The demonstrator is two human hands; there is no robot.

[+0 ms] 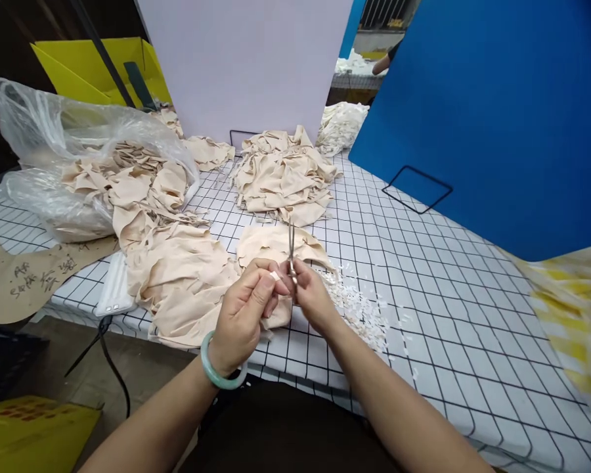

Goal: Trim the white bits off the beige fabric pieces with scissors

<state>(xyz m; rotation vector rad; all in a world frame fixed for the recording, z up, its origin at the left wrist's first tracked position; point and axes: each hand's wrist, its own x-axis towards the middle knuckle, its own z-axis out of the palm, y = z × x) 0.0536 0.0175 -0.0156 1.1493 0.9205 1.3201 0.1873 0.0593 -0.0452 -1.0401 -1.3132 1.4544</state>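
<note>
Far left: a brown paper pattern piece with handwritten characters lies flat at the edge of the grid-checked surface.

Just right of it, a clear plastic bag slumps open on its side. It holds beige fabric pieces, loosely crumpled, which spill out of its mouth toward a flatter heap of beige fabric at the near edge. A white oblong object sits partly under that heap; what it is I cannot tell.

Centre: left hand, with a pale green bangle on the wrist, has fingers curled and pinches a small white tag or strip between thumb and forefinger. One beige piece lies just under and beyond the hands. Right hand is closed around small metal scissors, blades pointing up and away, tips close together, right against the white strip.

Behind, mid-surface: a separate stack of beige pieces. Farther back, a white pile.

Right of the hands: a scatter of small white snippets on the surface.

Judgement on progress: the many snippets suggest a good number of pieces already trimmed; the bag is far from empty, so plenty looks left. Which pile is finished and which is waiting I cannot tell.

Far right: a blue panel stands upright.
</note>
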